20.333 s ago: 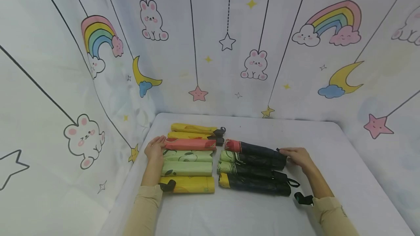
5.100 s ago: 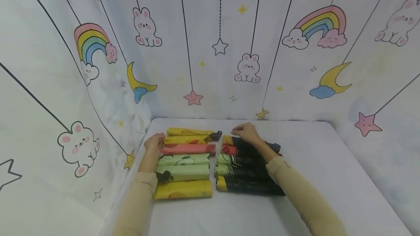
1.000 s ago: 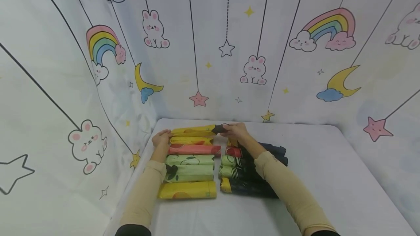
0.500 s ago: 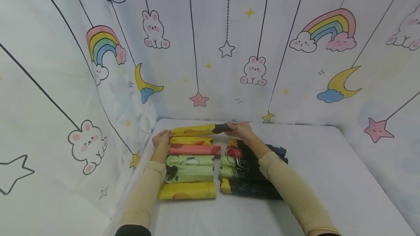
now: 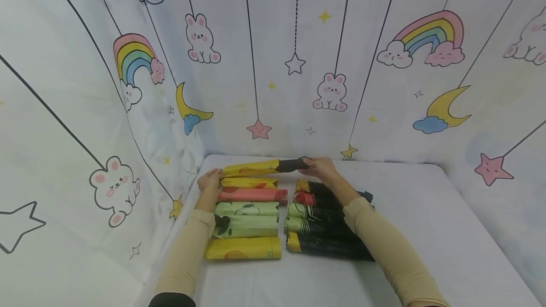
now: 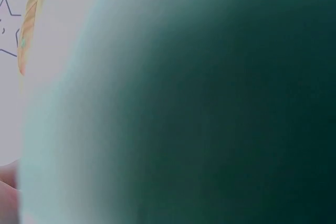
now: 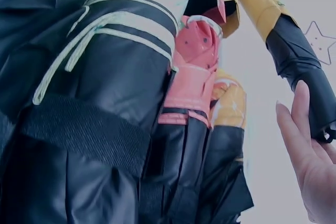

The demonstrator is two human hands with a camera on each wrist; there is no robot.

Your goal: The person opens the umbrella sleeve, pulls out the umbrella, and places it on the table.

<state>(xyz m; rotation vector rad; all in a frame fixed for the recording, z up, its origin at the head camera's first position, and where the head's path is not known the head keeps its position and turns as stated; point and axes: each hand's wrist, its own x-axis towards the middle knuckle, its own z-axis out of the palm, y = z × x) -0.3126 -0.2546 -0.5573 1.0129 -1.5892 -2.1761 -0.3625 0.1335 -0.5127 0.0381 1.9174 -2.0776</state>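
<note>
At the back of the table, my left hand (image 5: pixel 210 180) holds the left end of a yellow patterned umbrella sleeve (image 5: pixel 251 168). My right hand (image 5: pixel 322 168) pinches the end of a black folded umbrella (image 5: pixel 291 165) that sticks partway out of that sleeve. The right wrist view shows the same umbrella (image 7: pixel 300 66) leaving its yellow cover, with the right hand (image 7: pixel 310 166) at its tip. Sleeve and umbrella are tilted, right end higher. A dark green blur fills most of the left wrist view, where only a strip of the yellow sleeve (image 6: pixel 30 27) shows.
Below the left hand lies a column of sleeves: yellow (image 5: pixel 249 183), red (image 5: pixel 253 195), two green (image 5: pixel 251 226) and yellow (image 5: pixel 245 248). To their right lie several black folded umbrellas (image 5: pixel 328 244) with coloured ends, partly under the right forearm. A printed curtain (image 5: pixel 273 108) stands behind.
Over the last second my right hand has moved right, drawing more black umbrella out of the yellow sleeve. The left hand stays put. Earlier, the right column held fewer umbrellas.
</note>
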